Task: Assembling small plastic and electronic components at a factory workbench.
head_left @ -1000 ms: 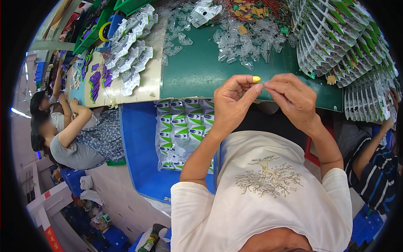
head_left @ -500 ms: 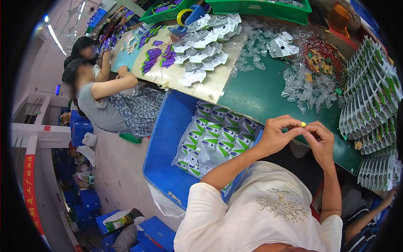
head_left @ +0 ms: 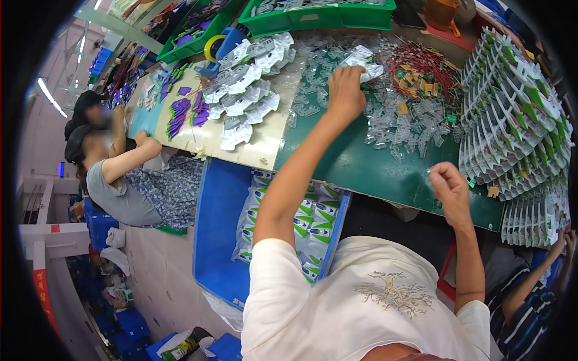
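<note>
Head view, the only one we have: our left hand (head_left: 346,90) is stretched far out over the green worktop (head_left: 355,165), fingers curled down onto a loose heap of clear plastic blister shells (head_left: 385,120), pinching at a pale shell at the top of the pile. From this height we cannot tell whether a shell is already caught between the fingers or only touched. Our right hand (head_left: 448,189) waits near the worktop's front edge, fingers drawn together with thumb against forefinger; it may be holding something very small, but the view is too coarse to say.

Just beyond the shells lies a tangle of small red and yellow parts (head_left: 421,72). To the right, fanned stacks of white and green packaging cards (head_left: 512,132) rise in overlapping rows. Left of the green mat, on a paler board, lie more blister packs (head_left: 247,102) in loose rows. Below the worktop edge, a blue crate (head_left: 223,240) holds finished green and white packs (head_left: 307,222).

To do this pick well, we judge it best to lift a single shell clear by its rim so neighbours do not cling, and bring it back toward the right hand without dragging the pile.

At far left another person (head_left: 114,174) sits working at the same worktop.
</note>
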